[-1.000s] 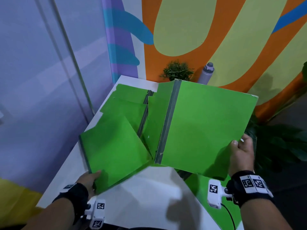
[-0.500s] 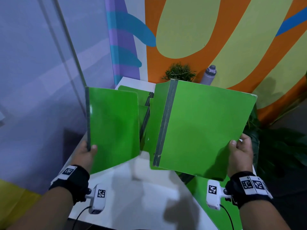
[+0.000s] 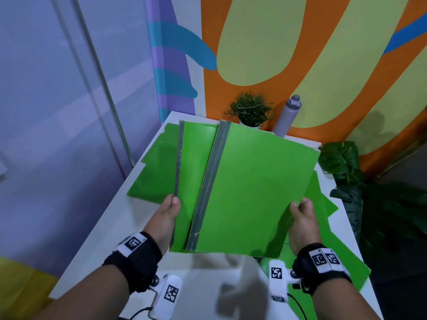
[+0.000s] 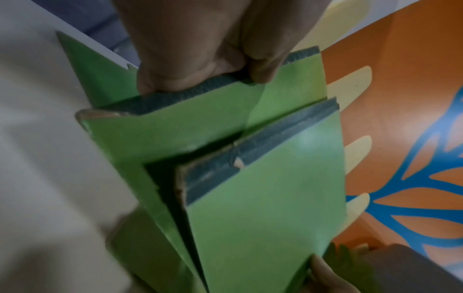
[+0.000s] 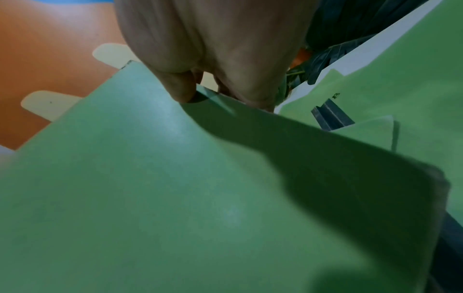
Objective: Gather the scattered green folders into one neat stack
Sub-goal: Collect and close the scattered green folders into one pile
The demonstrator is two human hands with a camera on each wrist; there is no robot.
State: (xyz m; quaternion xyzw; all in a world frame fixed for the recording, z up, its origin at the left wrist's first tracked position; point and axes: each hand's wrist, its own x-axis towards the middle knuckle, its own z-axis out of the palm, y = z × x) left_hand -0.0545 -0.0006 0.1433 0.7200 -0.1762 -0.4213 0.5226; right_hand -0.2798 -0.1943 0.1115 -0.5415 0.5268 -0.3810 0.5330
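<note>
Two green folders with grey spines are held up over the white table [image 3: 111, 229]. My left hand [image 3: 169, 210] grips the rear folder [image 3: 196, 153] at its spine edge; the left wrist view shows the fingers curled round that spine [image 4: 190, 93]. My right hand [image 3: 302, 218] pinches the right edge of the front folder [image 3: 254, 190], thumb on top, as the right wrist view shows it [image 5: 175, 178]. The front folder overlaps the rear one. More green folders lie flat on the table at the left [image 3: 152, 176] and at the right [image 3: 321, 245].
A small potted plant [image 3: 250, 109] and a grey bottle [image 3: 287, 116] stand at the table's far edge against the painted wall. A large dark-leaved plant [image 3: 346, 172] stands off the table's right side. The table's near part is bare white.
My left hand has lifted its folder off the table and swung it right, behind the folder in my right hand. Both folders now overlap in front of me.
</note>
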